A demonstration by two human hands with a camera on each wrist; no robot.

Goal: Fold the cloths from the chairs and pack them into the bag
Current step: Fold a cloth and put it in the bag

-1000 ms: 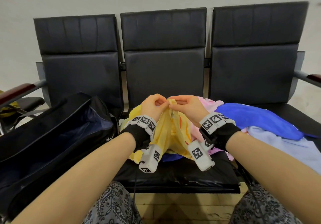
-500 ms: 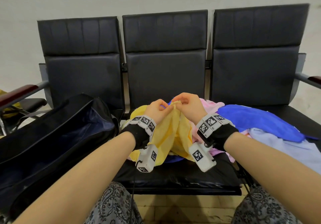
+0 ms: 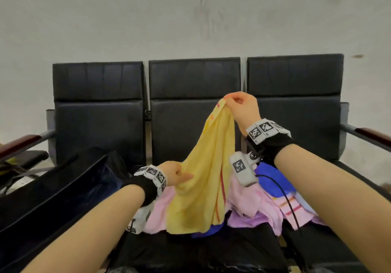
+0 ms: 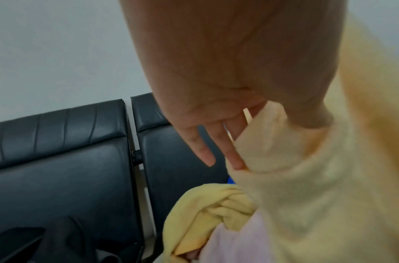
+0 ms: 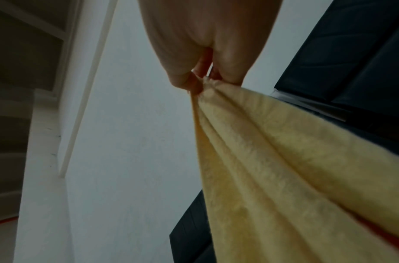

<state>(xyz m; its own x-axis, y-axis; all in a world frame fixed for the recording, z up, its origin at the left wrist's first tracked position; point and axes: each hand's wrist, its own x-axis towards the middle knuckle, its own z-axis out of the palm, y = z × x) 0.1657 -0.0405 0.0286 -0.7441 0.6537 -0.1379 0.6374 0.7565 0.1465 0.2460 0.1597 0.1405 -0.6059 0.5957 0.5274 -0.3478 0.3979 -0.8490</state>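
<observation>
A yellow cloth with a red stripe hangs over the middle chair seat. My right hand pinches its top corner, raised in front of the middle backrest; the right wrist view shows the yellow cloth bunched under the fingertips. My left hand pinches the cloth's left edge low down, beside the bag. In the left wrist view thumb and forefinger pinch the yellow cloth while the other fingers stay straight. An open black bag lies on the left chair.
Pink cloths, a blue cloth and a striped one lie piled on the middle and right seats. Three black chairs stand against a pale wall. Red-topped armrests stick out at both ends.
The hands, close together at the cloth's top, have parted: my right hand rose up and right with a corner, my left hand dropped along the edge. The cloth now hangs stretched.
</observation>
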